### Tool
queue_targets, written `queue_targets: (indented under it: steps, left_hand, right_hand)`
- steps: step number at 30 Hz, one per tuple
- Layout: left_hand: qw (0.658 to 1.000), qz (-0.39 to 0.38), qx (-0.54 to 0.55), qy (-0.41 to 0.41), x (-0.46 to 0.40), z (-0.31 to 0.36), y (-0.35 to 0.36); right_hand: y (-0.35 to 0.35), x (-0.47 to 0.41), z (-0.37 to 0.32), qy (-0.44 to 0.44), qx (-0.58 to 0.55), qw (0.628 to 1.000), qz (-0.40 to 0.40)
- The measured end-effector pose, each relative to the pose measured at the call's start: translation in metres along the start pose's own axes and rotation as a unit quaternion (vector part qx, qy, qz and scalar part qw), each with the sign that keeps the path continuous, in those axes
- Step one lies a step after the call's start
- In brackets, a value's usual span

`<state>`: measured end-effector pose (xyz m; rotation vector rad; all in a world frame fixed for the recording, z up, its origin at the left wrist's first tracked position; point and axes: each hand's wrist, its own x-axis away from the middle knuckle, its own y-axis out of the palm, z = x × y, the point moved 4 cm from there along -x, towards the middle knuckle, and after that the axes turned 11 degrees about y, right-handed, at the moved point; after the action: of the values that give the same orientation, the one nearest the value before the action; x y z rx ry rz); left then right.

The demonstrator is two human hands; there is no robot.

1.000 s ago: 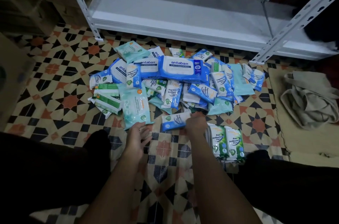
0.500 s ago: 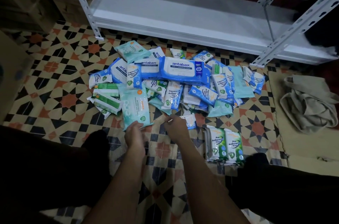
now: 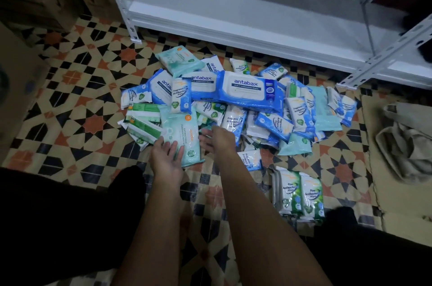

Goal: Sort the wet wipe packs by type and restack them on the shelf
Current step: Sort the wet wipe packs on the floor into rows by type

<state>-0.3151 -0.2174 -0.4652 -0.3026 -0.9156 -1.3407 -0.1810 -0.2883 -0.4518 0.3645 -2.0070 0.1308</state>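
Left hand (image 3: 166, 157) grip flat on glossy mint pack (image 3: 181, 136); right hand (image 3: 216, 139) relaxed.

A single view is given, taken from a wide-angle camera worn on the head. It is aimed forward and steeply down at the patterned floor (image 3: 77, 89), from close above. The forearms are seen entering from the bottom edge, the left hand (image 3: 167, 157) and right hand (image 3: 218, 139) reaching into the middle. The heap of wipe packs (image 3: 236, 108) is centred, and the white shelf (image 3: 233, 7) is caught along the top edge. Straight lines are bent toward the borders by the lens.
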Motion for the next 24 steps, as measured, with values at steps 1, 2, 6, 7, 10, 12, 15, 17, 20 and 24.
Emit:
queue_targets:
  steps: [1, 2, 6, 7, 10, 12, 15, 17, 20, 24]
  left_hand:
    - [1.0, -0.005, 0.013, -0.009, -0.001, -0.001, 0.001]
    - [1.0, -0.009, 0.02, -0.019, -0.003, -0.001, 0.002]
    - [0.998, -0.016, 0.041, -0.049, -0.01, -0.004, 0.004]
    - [0.997, -0.016, 0.046, -0.051, -0.01, -0.003, 0.004]
    - [0.997, -0.023, 0.053, -0.052, -0.014, -0.006, 0.006]
    - [0.997, -0.027, 0.051, -0.048, -0.014, -0.009, 0.005]
    - [0.996, -0.046, 0.036, -0.061, -0.009, -0.016, 0.008]
    - [0.997, -0.051, 0.018, -0.06, -0.006, -0.019, 0.011]
    - [0.998, -0.052, -0.008, -0.044, -0.003, -0.018, 0.016]
    - [0.997, -0.057, -0.019, -0.041, -0.002, -0.016, 0.016]
  right_hand:
    - [0.003, -0.001, -0.002, 0.009, 0.004, 1.0, 0.013]
    - [0.004, -0.003, -0.005, 0.002, 0.024, 0.999, 0.034]
    - [-0.023, 0.007, -0.001, -0.151, 0.253, 0.91, 0.291]
    - [-0.035, 0.018, 0.005, -0.196, 0.251, 0.885, 0.341]
    - [-0.079, 0.014, 0.027, -0.237, 0.389, 0.799, 0.393]
    - [-0.105, -0.005, 0.04, -0.182, 0.549, 0.749, 0.323]
    - [-0.124, -0.014, 0.042, -0.168, 0.648, 0.684, 0.288]
    - [-0.12, -0.011, 0.039, -0.175, 0.678, 0.647, 0.302]
    - [-0.116, -0.01, 0.033, -0.167, 0.702, 0.652, 0.232]
    - [-0.128, 0.019, -0.009, -0.108, 0.593, 0.797, 0.019]
